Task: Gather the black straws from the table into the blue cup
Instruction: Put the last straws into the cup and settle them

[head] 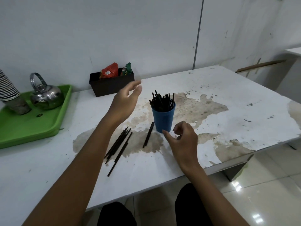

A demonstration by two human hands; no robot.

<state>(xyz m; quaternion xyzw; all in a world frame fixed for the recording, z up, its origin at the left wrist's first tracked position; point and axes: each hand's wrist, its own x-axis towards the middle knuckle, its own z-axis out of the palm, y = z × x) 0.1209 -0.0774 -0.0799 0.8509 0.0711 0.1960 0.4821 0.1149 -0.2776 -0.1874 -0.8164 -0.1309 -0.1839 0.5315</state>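
A blue cup point(163, 119) stands upright mid-table with several black straws point(162, 101) sticking out of it. Several loose straws point(118, 145) lie in a bundle on the table to the cup's front left, and two more straws point(148, 134) lie just left of the cup's base. My left hand point(126, 101) hovers left of the cup, open, fingers stretched and holding nothing. My right hand point(183, 139) sits just in front of the cup's base, fingers loosely curled and apart, empty.
A green tray point(32, 129) at the left holds a steel kettle point(45, 95) and a stack of paper cups point(9, 93). A black box point(112, 84) with snack packets stands against the wall. The table's worn white top point(228, 115) ends at the right and front edges.
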